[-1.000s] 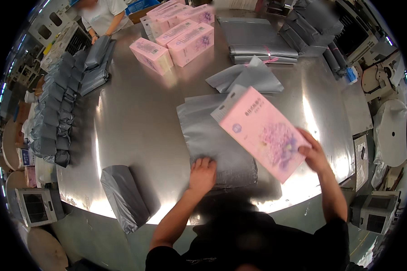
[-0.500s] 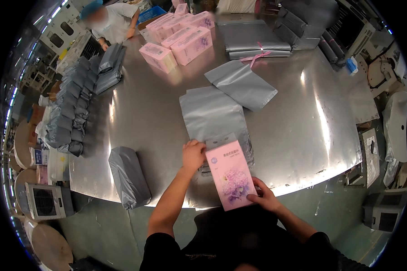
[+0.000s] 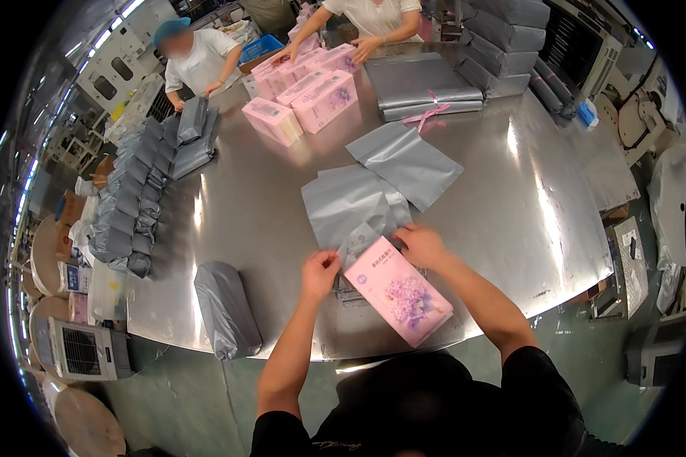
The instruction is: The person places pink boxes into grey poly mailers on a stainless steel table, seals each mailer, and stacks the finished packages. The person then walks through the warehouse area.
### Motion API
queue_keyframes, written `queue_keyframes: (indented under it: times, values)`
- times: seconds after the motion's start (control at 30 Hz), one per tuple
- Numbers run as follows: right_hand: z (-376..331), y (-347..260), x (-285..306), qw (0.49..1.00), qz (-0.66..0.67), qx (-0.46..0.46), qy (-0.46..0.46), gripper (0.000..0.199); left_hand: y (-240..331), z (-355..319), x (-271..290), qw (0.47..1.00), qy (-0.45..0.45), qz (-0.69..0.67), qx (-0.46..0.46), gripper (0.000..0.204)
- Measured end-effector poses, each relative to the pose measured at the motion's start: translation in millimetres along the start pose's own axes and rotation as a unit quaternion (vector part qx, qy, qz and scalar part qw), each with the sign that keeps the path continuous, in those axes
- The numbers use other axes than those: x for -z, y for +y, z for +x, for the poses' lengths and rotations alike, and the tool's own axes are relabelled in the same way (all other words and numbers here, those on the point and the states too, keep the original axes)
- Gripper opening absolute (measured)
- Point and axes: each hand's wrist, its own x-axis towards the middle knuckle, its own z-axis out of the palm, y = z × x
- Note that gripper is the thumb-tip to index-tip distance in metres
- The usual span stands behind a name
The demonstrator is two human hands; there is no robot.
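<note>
A pink pack (image 3: 401,293) with a printed purple flower lies slanted at the table's front edge, a pale see-through flap (image 3: 358,242) sticking out at its top end. Beside its upper left corner is my left hand (image 3: 320,274), thumb and fingers pinched together; what lies between them is too small to make out. My right hand (image 3: 423,247) reaches to the far side of the pack's top, near the grey plastic bags (image 3: 343,199); motion smears its fingertips. Those flat bags lie partly under the pack, and one more grey bag (image 3: 408,164) lies askew beyond them.
A wrapped grey parcel (image 3: 225,308) stands left of me. Rows of grey parcels (image 3: 126,217) line the left edge. More pink packs (image 3: 324,99) and a tied stack of grey bags (image 3: 423,84) lie at the back, where two co-workers (image 3: 377,19) stand. Grey parcels (image 3: 503,42) are piled back right.
My right hand has left the pack's lower right corner for its top end. The pack has turned, its lower end swinging right. A second co-worker's arms now show at the back.
</note>
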Motion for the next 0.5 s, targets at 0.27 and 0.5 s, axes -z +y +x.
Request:
queue_keyframes:
  times: [0.27,0.5]
  values:
    - [-100.7,-3.9,-48.3,0.969,0.195,-0.115,-0.099,0.030,-7.9,-33.9,-24.3,0.992,0.030,-0.068,0.098,0.010]
    - [-109.3,-31.5,-29.3,0.968,0.177,-0.078,-0.160,0.027,-35.7,4.0,-18.9,0.992,-0.005,-0.109,0.059,0.006]
